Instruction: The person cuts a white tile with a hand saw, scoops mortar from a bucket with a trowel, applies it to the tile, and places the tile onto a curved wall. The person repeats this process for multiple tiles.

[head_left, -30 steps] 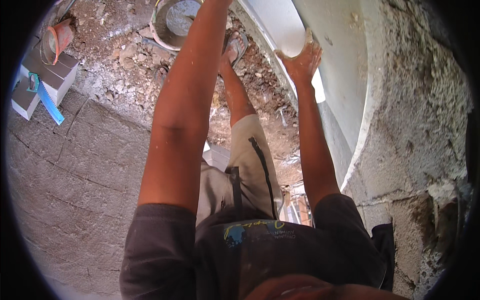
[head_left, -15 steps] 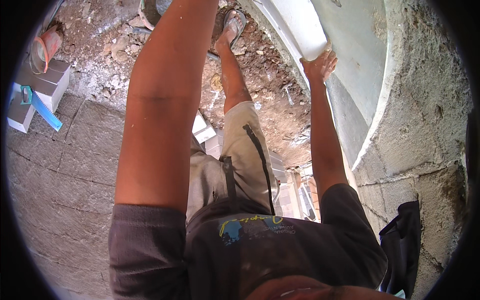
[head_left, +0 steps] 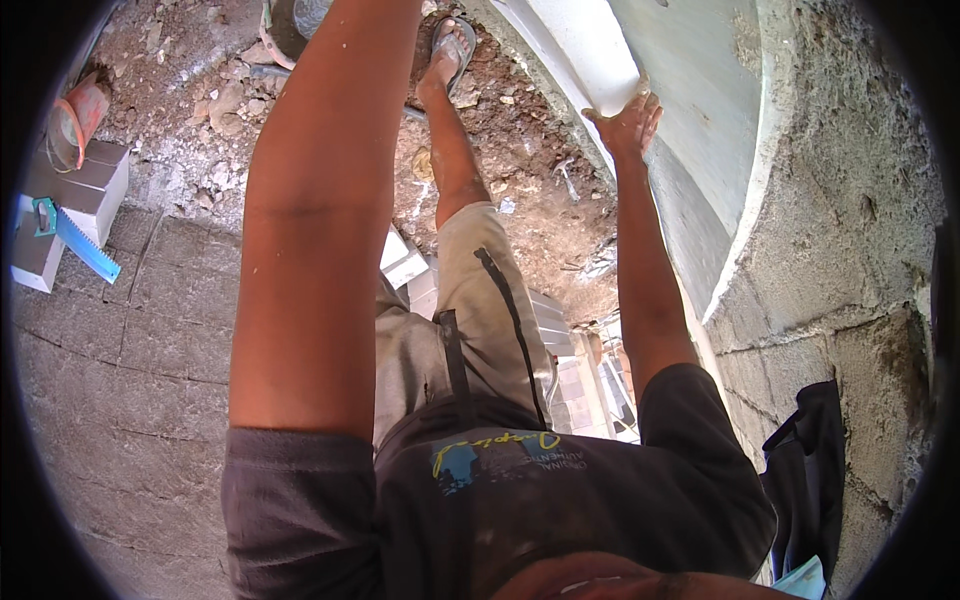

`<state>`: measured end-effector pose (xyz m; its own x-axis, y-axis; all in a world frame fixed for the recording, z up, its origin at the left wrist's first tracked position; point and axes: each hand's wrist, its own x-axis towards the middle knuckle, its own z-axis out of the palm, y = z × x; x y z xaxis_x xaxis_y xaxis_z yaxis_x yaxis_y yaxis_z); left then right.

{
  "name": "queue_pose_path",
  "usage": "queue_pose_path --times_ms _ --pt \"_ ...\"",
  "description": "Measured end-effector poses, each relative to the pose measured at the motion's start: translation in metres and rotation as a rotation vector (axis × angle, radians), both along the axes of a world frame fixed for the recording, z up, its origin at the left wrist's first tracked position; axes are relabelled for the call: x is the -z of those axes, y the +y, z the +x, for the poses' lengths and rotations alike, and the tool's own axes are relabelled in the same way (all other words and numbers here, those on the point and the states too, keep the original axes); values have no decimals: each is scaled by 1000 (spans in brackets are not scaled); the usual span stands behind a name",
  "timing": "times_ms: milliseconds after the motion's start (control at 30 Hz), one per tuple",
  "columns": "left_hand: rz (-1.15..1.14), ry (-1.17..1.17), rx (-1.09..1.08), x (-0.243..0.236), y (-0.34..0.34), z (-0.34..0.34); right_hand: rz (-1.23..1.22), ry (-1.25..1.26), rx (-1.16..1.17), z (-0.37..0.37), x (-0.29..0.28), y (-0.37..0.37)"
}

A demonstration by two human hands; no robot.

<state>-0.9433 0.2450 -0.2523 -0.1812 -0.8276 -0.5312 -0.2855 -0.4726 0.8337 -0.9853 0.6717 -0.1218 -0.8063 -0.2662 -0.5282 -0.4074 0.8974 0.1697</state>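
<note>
Against the lower end of a white panel (head_left: 585,45) rests my right hand (head_left: 628,122), its thumb spread to the left and its fingers stretched to the right. The hand looks open. Beside it curves a smooth grey plastered wall face (head_left: 715,110), with the panel along its left side. My left arm (head_left: 310,230) reaches up past the upper edge of the view, so my left hand and anything it holds are out of sight.
At the far left, a blue handsaw (head_left: 85,245) lies by grey blocks (head_left: 95,190), with an orange bucket (head_left: 82,115) above. A hammer (head_left: 569,178) lies on rubble ground. Dark cloth (head_left: 808,460) hangs by the rough wall (head_left: 840,250). Another container (head_left: 280,35) stands at the top.
The view has shifted slightly, and the saw and blocks appear a little lower. My right hand stays at the panel's end, its thumb still spread. My left arm remains raised.
</note>
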Motion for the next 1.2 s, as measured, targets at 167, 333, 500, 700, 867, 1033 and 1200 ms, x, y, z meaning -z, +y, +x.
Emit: queue_pose_path --times_ms 167,333,500,700,867,1033,1200 --pt "-38 -36 33 -11 -2 4 -390 40 -52 -1 -23 27" --pt "80 217 118 -4 -6 12 -390 51 41 -3 -19 66" --pt "36 66 166 10 -9 17 -338 139 -38 -10 -1 84" --pt "-60 159 346 28 -20 18 -249 146 42 -12 4 80" --pt "-406 146 619 51 -39 33 -243 161 131 -10 7 80" --pt "-871 130 883 58 -53 49 -306 157 91 -11 17 90" --pt "-922 141 943 51 -68 46 -446 244 105 -11 34 101"
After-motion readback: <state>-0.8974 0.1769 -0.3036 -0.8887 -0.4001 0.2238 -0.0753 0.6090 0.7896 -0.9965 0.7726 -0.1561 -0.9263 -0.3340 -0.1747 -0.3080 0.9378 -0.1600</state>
